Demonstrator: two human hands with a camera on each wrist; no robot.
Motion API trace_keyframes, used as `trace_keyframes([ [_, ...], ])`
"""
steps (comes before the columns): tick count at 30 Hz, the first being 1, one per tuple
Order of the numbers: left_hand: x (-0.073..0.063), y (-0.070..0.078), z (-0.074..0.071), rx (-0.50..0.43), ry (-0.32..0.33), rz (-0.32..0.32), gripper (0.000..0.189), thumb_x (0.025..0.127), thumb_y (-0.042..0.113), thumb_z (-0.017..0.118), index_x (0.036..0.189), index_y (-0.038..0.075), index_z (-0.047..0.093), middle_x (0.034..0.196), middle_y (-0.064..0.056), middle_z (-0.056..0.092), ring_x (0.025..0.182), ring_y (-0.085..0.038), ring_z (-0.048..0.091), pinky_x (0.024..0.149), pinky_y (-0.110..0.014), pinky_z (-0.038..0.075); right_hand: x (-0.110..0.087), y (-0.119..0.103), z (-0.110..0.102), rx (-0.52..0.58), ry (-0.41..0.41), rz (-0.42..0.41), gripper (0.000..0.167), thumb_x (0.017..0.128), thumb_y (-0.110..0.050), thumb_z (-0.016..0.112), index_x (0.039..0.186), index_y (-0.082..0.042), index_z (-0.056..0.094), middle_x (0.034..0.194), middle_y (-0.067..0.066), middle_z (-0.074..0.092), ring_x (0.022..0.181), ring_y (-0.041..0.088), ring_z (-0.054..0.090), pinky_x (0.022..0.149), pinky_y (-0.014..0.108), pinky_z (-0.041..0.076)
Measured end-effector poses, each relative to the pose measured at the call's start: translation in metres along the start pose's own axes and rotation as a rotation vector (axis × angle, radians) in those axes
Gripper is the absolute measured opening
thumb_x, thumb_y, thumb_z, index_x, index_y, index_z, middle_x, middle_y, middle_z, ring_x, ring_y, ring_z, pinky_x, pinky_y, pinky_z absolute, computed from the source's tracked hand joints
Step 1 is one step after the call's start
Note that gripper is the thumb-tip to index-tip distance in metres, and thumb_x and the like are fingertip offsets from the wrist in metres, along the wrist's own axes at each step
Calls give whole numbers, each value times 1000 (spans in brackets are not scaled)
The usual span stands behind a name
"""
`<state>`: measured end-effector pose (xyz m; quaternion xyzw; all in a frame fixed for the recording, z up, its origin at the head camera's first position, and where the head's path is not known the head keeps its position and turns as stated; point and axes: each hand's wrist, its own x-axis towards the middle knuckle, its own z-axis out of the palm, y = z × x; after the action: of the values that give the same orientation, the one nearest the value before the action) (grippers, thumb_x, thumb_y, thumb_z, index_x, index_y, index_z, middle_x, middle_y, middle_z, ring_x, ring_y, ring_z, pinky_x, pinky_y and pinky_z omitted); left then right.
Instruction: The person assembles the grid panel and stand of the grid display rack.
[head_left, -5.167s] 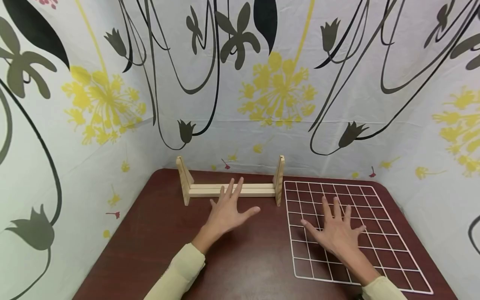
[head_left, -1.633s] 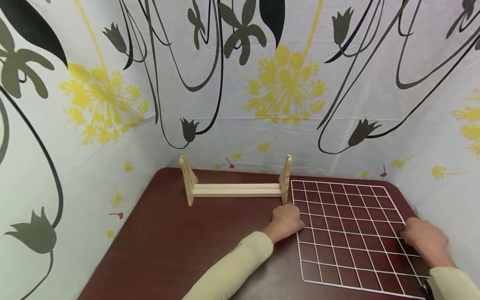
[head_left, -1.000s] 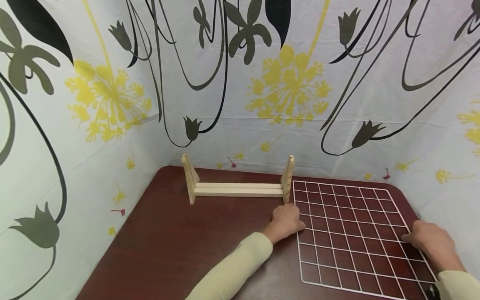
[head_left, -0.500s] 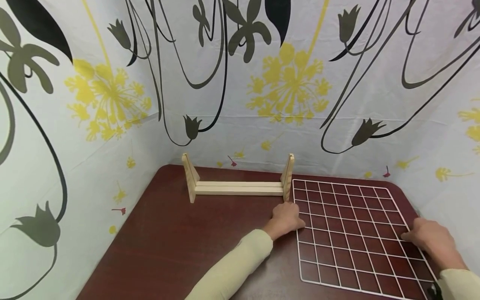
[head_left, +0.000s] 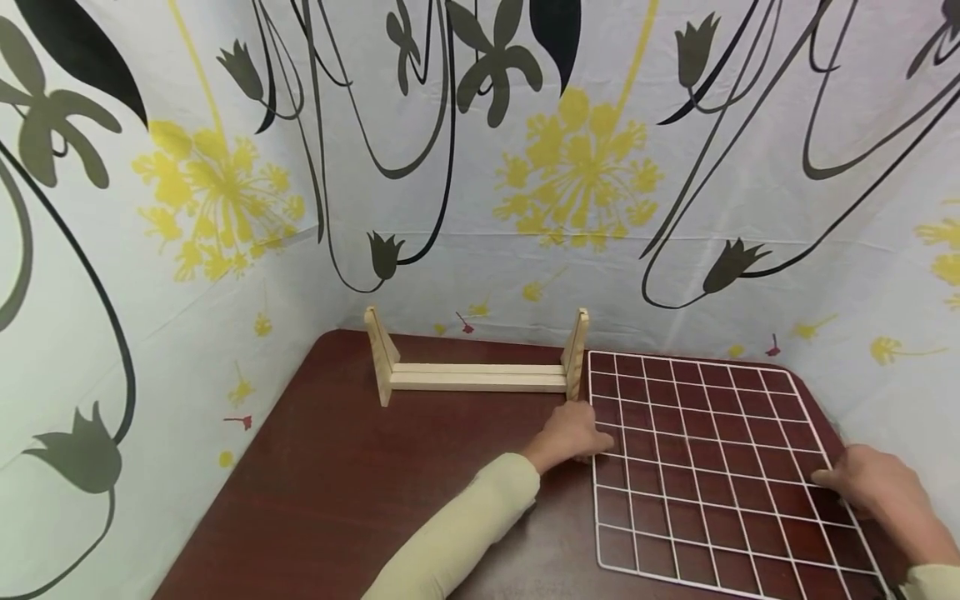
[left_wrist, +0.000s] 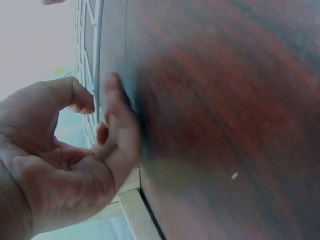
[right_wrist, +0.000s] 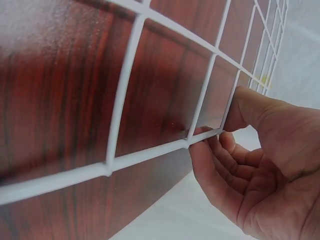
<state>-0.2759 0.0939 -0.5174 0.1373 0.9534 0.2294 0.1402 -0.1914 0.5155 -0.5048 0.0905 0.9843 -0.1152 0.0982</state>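
Wire grid panel [head_left: 718, 439] over right part of table [head_left: 337, 483], between left hand [head_left: 567, 433] and right hand [head_left: 873, 481]; stand [head_left: 478, 378] left of its far end.

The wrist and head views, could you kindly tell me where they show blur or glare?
Left wrist: the left hand has blurred fingers, the upper-left background washed out; right wrist: pale glare on the tabletop, upper left, wire grid fairly sharp nearby; head: faint sheen on the tabletop near the bottom edge.

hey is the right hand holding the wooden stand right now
No, the right hand grips the edge of the white wire grid, well away from the wooden stand.
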Motion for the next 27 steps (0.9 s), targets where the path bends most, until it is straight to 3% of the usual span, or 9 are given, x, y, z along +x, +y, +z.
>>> trace_keyframes([
  [4, 0, -1, -1, -167, 8, 14, 24, 89, 27, 75, 74, 12, 64, 43, 4, 59, 39, -12, 61, 44, -23, 49, -6, 1, -3, 22, 11, -16, 42, 93, -38, 71, 59, -16, 60, 52, -5, 59, 54, 17, 53, 56, 37, 42],
  [9, -3, 0, -8, -227, 79, 76, 25, 88, 26, 75, 75, 15, 57, 44, 8, 56, 42, -8, 57, 49, -20, 44, -12, 7, -5, 39, 90, -11, 40, 94, -40, 72, 70, -12, 55, 63, 4, 57, 62, 22, 51, 54, 38, 39],
  [12, -4, -2, -13, -325, 122, 119, 25, 87, 25, 74, 75, 16, 55, 51, 11, 52, 49, -5, 51, 51, -20, 41, -16, 5, -7, 54, 138, 17, 38, 93, -40, 73, 76, -11, 54, 70, 9, 56, 66, 26, 51, 53, 38, 38],
  [15, -7, -5, -18, -461, 140, 147, 20, 88, 22, 74, 86, 15, 55, 64, 10, 52, 59, -4, 50, 56, -19, 41, -21, 3, -8, 71, 179, 24, 35, 95, -39, 72, 81, -10, 57, 72, 11, 59, 67, 26, 53, 54, 37, 38],
  [21, -13, -5, -28, -684, 148, 183, 15, 89, 18, 73, 94, 16, 59, 81, 9, 63, 70, -2, 56, 64, -18, 46, -26, -4, -9, 115, 243, 48, 33, 98, -38, 65, 89, -6, 62, 77, 14, 65, 68, 27, 56, 55, 35, 39],
  [25, -17, 0, -41, -846, 112, 247, 11, 91, 9, 69, 97, 11, 60, 81, 3, 67, 67, -8, 63, 62, -18, 50, -29, -6, -10, 204, 275, 61, 34, 101, -35, 60, 99, -2, 61, 75, 7, 71, 64, 20, 58, 56, 31, 38],
  [27, -20, 2, -51, -946, 91, 274, 10, 92, 3, 66, 101, 6, 61, 81, -1, 67, 63, -13, 65, 60, -19, 52, -30, -7, -9, 349, 262, 48, 28, 105, -34, 58, 102, -6, 61, 71, -2, 71, 59, 15, 60, 54, 30, 42],
])
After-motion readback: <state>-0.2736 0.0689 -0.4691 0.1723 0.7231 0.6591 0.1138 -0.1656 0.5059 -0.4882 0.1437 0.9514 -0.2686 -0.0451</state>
